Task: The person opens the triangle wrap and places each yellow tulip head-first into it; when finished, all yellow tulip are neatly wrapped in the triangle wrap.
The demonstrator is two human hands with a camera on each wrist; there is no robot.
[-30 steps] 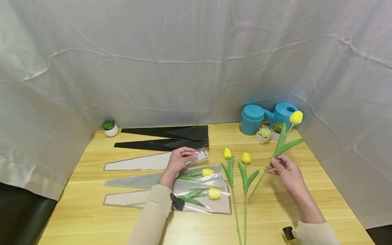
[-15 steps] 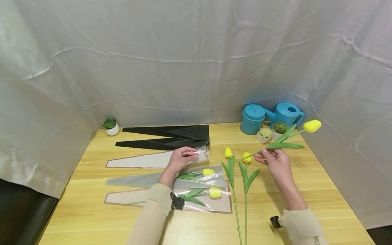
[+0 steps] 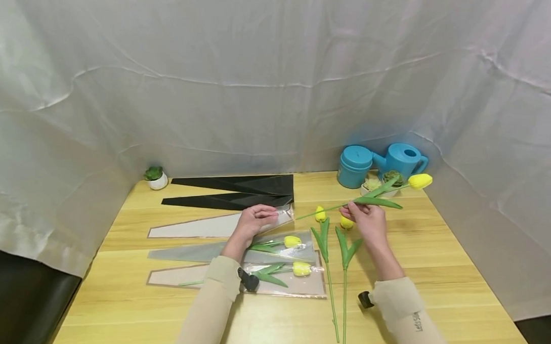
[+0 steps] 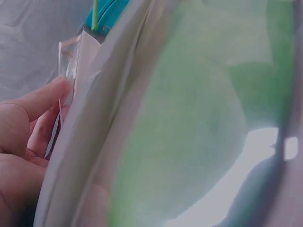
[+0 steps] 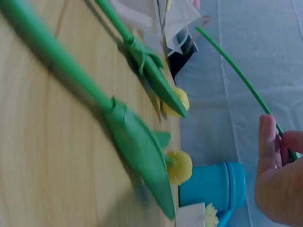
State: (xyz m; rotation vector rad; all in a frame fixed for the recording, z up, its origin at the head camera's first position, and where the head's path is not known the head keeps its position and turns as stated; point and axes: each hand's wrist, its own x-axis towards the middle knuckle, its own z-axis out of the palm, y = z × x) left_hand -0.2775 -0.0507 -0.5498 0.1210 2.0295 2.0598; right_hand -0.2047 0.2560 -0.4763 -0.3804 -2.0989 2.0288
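My right hand pinches the stem of a yellow artificial tulip just below its leaves. The flower points right and the bare stem end points left, towards the mouth of a white flower sleeve. At that sleeve's right end my left hand pinches the clear film; the left wrist view shows the film standing apart from the pale backing. Below lie a grey sleeve and a pinkish sleeve, each with a yellow tulip inside. Two loose tulips lie on the table near my right hand.
Two black sleeves lie at the back. Behind my right hand stand a blue canister, a blue watering can and small potted succulents. Another potted succulent is at the back left. Grey curtains enclose the table.
My right hand has moved left and slightly up with the tulip, whose stem has swung from steep to nearly level, its end nearing the white sleeve. My left hand has stayed in place.
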